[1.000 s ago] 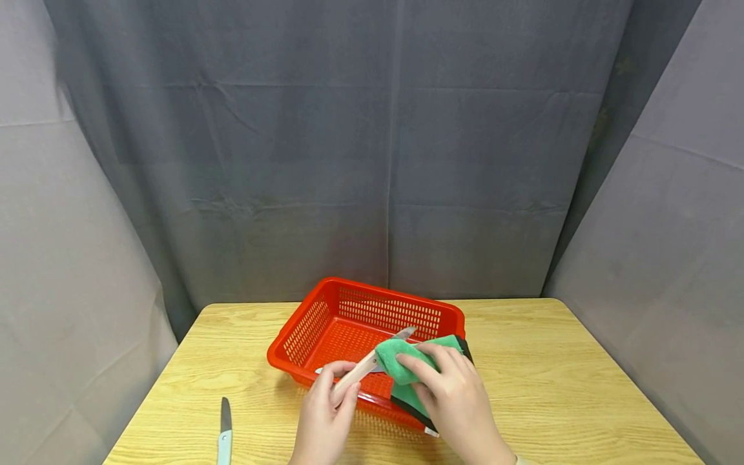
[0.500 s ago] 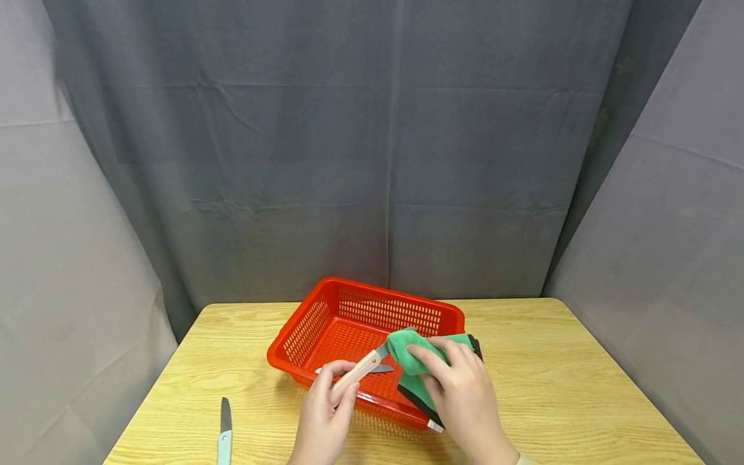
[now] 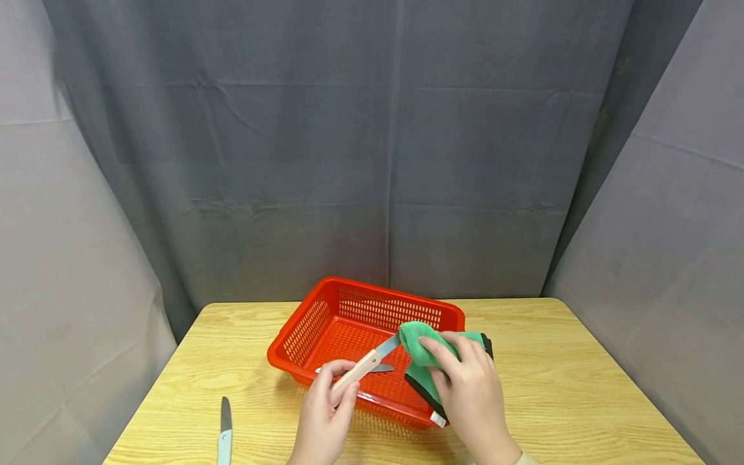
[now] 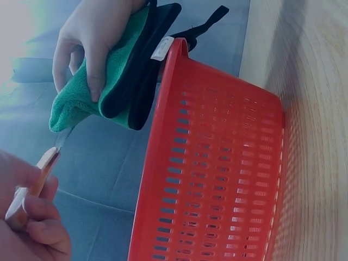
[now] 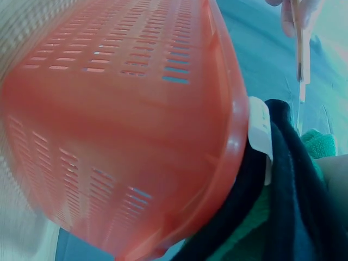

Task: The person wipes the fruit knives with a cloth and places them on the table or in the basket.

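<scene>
My left hand (image 3: 322, 420) grips the pale handle of a folding-style knife (image 3: 358, 376), its blade angled up and to the right over the basket. The right hand (image 3: 475, 394) pinches a green cloth (image 3: 417, 341) with black edging, folded around the outer part of that blade. Bare metal shows between handle and cloth; the tip is hidden in the fold. In the left wrist view, the right thumb presses on the cloth (image 4: 76, 103), with the knife handle (image 4: 46, 166) just below it. The right wrist view shows the cloth's black edge (image 5: 288, 185) beside the basket.
A red plastic basket (image 3: 290, 361) with slotted sides stands under both hands. Inside it lies another knife (image 3: 382, 369). On the wooden table (image 3: 569, 387), to the left, rests a knife with a light blue handle (image 3: 225, 445). Grey curtains (image 3: 302, 161) surround the table.
The right hand and green cloth have slid up and right along the blade towards its tip, baring more metal near the handle. The left hand has kept the knife nearly still.
</scene>
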Action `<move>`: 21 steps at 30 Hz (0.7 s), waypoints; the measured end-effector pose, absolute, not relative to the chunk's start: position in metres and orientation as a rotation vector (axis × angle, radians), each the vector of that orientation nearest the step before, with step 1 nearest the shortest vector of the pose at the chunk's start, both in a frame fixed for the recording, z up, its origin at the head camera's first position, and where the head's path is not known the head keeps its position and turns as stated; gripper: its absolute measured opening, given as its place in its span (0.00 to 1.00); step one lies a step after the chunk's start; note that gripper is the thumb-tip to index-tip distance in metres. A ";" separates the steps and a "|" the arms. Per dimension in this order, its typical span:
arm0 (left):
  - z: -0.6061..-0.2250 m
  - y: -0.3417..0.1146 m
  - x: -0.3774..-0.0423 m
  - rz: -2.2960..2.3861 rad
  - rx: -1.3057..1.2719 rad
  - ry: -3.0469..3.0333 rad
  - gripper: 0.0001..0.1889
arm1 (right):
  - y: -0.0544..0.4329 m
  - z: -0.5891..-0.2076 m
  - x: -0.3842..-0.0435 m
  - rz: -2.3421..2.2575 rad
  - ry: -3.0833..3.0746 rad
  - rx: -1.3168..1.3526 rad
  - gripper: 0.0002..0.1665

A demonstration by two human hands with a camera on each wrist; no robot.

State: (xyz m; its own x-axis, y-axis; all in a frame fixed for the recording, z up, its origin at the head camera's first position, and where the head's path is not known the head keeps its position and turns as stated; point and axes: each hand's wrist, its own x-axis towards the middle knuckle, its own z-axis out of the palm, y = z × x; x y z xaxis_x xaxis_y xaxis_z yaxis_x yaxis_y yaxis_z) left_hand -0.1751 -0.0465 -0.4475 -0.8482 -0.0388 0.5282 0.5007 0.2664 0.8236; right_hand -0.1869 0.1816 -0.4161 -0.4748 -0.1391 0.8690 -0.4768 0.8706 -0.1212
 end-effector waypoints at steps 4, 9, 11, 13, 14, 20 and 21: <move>-0.447 -0.046 -0.175 -1.594 -0.384 -2.102 0.16 | 0.182 -0.414 -0.186 0.439 -2.039 0.447 0.36; -0.448 -0.046 -0.176 -1.575 -0.371 -2.106 0.16 | 0.181 -0.413 -0.183 0.426 -2.043 0.499 0.33; -0.448 -0.046 -0.177 -1.559 -0.384 -2.095 0.16 | 0.180 -0.413 -0.182 0.419 -2.053 0.536 0.33; -0.448 -0.046 -0.177 -1.546 -0.396 -2.079 0.16 | 0.178 -0.414 -0.181 0.409 -2.059 0.575 0.32; -0.448 -0.046 -0.177 -1.539 -0.402 -2.071 0.15 | 0.177 -0.414 -0.180 0.406 -2.060 0.593 0.32; -0.447 -0.044 -0.176 -1.539 -0.399 -2.056 0.16 | 0.169 -0.415 -0.178 0.363 -2.012 0.684 0.14; -0.447 -0.044 -0.176 -1.542 -0.397 -2.057 0.16 | 0.168 -0.415 -0.177 0.356 -2.004 0.692 0.18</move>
